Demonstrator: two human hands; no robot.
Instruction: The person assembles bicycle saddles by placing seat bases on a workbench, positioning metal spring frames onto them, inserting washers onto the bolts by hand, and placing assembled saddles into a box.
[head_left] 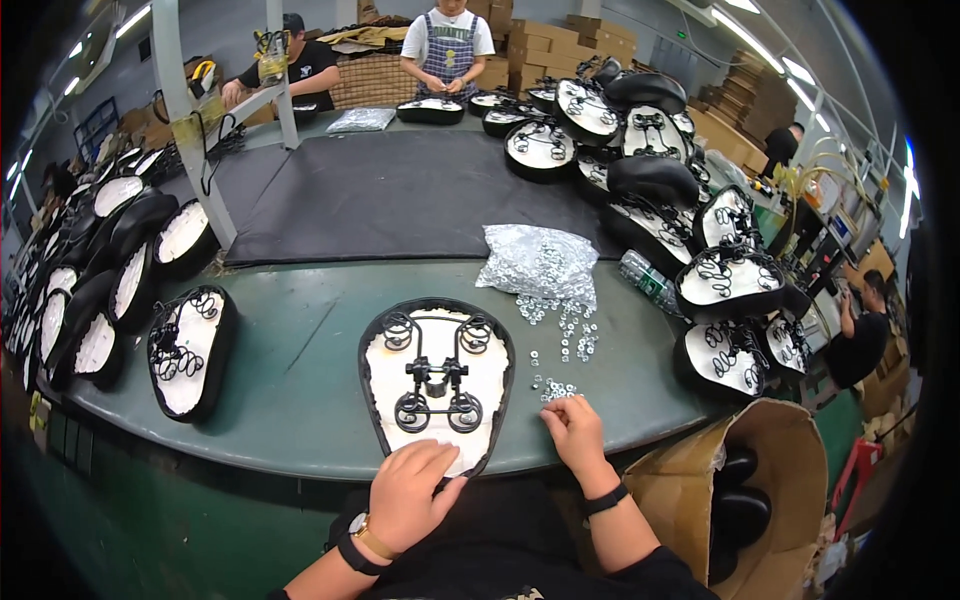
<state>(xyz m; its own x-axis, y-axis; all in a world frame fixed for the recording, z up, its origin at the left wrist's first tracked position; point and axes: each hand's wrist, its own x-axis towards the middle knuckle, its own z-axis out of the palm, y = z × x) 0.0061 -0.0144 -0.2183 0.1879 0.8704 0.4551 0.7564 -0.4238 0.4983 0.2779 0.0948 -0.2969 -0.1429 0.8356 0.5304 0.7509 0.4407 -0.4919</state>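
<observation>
A bicycle saddle [437, 378] lies upside down on the green table in front of me, its white base facing up and its narrow end toward me. Black coil springs and a clamp [436, 376] are on that base. My left hand [415, 492] rests on the narrow end, fingers stretched out flat over the white base. Beside a small pile of metal nuts [558, 390], right of the saddle, my right hand [577, 432] has its thumb and fingertips pinched together. Whatever is between those fingertips is too small to make out.
An open clear bag of nuts [540, 262] spills onto the table beside a plastic bottle [650, 280]. Saddles are heaped at right [725, 275] and left [128, 280]; one [190, 350] lies nearer. A cardboard box [690, 480] stands by my right arm. Two people work across the table.
</observation>
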